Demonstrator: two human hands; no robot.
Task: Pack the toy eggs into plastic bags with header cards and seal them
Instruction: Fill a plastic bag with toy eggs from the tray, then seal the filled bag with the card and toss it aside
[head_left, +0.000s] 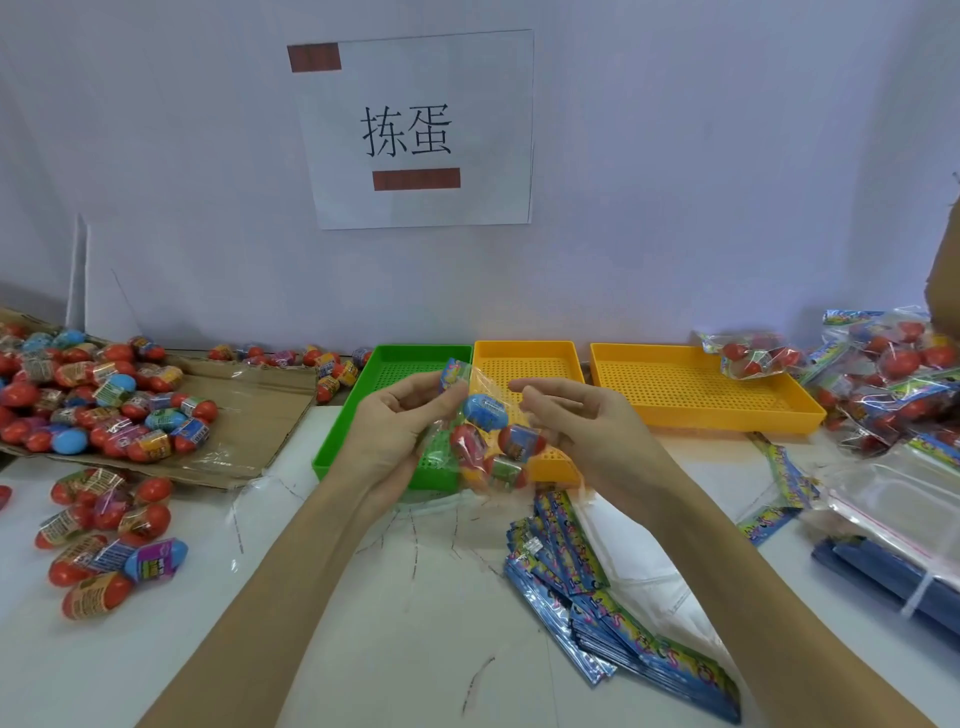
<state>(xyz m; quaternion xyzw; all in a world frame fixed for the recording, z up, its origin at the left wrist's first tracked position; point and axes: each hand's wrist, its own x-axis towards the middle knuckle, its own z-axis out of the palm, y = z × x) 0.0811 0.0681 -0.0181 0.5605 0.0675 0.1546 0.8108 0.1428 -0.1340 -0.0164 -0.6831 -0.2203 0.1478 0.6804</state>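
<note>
The left hand (400, 415) pinches the upper left edge of a clear bag (485, 441), thumb and fingers curled on the header card (454, 375) at its top. The right hand (576, 421) holds the bag's right side, fingers curled round the plastic beside the eggs; the exact contact is blurred, so the grasp appears firm but cannot be fully confirmed. The bag hangs between both hands, above the near ends of the green tray (363, 410) and the first yellow tray (524, 358).

Contents of the bag: at least four eggs (485, 411) are visible, one blue on top, red-capped ones below; a further egg may be hidden behind.

Trays: three, one green and two yellow, side by side along the wall. The second yellow tray (691, 389) carries one packed bag (753, 353) on its far right corner.

Right of the trays: a pile of packed bags (893, 374), count not determinable. Below it, a stack of empty bags (893, 509) and a dark blue bundle (883, 577).

Near right on the table (363, 623): a fanned stack of header cards (613, 608), too many to count. One loose strip (779, 483) lies beyond them.

Left: a flattened cardboard sheet (249, 415) bears a large heap of loose eggs (93, 400). A smaller group (109, 535) of roughly ten lies on the table in front of it.

A paper sign (415, 130) hangs on the wall.
</note>
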